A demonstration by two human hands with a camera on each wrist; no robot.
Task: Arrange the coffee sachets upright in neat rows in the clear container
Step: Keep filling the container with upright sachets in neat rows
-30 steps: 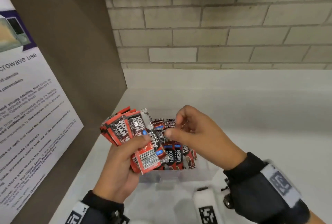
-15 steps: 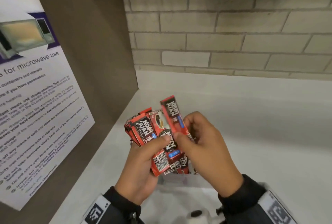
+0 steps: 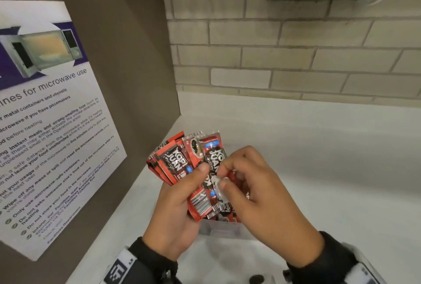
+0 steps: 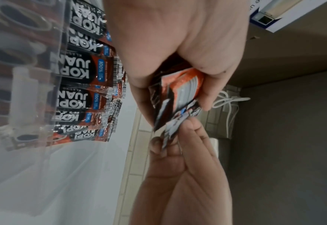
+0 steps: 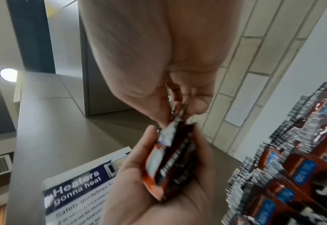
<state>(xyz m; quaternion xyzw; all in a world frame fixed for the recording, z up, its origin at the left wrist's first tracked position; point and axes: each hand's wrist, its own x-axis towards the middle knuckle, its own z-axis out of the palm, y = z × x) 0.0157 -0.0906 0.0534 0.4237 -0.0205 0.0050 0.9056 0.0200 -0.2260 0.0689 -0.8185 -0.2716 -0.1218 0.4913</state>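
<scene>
The right hand pinches the lower part of a single coffee sachet between thumb and curled fingers, laying it against a fanned bundle of sachets. The left hand grips that bundle, thumb pressed across its front and fingers wrapped behind. Both hands hover just above the clear container, whose near wall shows directly below the bundle. Inside the container, seen best from the left wrist camera, more standing sachets sit upright in overlapping rows, their crimped tops level. The container rests on a white counter, in the corner where a brown side panel to the container's left carries a microwave-use poster and a brick wall rises behind.

The sachets look light, thin and glossy, so they probably bend easily and slide over one another. A flat pinch across the middle or lower body likely controls one best; the crimped ends give firmer edges.
</scene>
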